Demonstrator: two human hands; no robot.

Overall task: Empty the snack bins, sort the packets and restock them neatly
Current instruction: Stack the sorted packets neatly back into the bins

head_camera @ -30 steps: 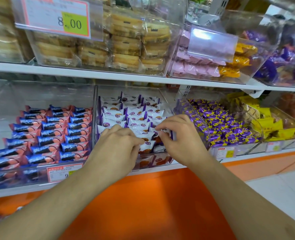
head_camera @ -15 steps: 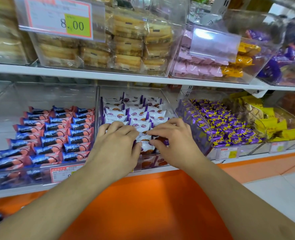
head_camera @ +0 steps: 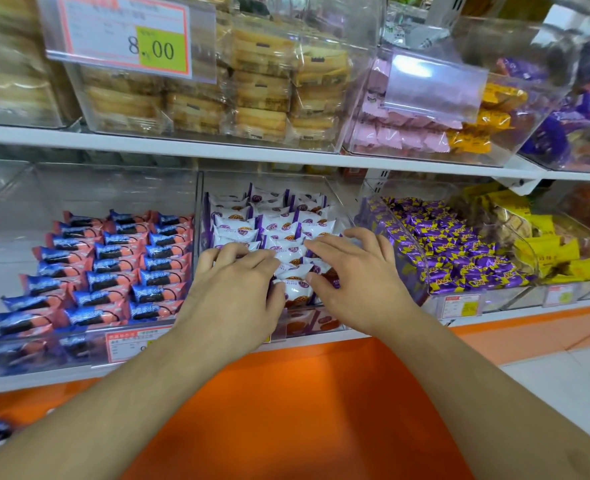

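Both hands, left hand (head_camera: 233,292) and right hand (head_camera: 352,282), rest with fingers spread flat on white-and-purple packets (head_camera: 276,225) inside the middle bin (head_camera: 347,202), apparently squaring rows for restocking.

Two hands: left hand (head_camera: 234,289), right hand (head_camera: 352,282). Two shelf levels. Lower shelf: four clear bins with packets. Upper shelf: four bins. Three price tags on lower bins; one large "8.00" tag (head_camera: 127,36) above.
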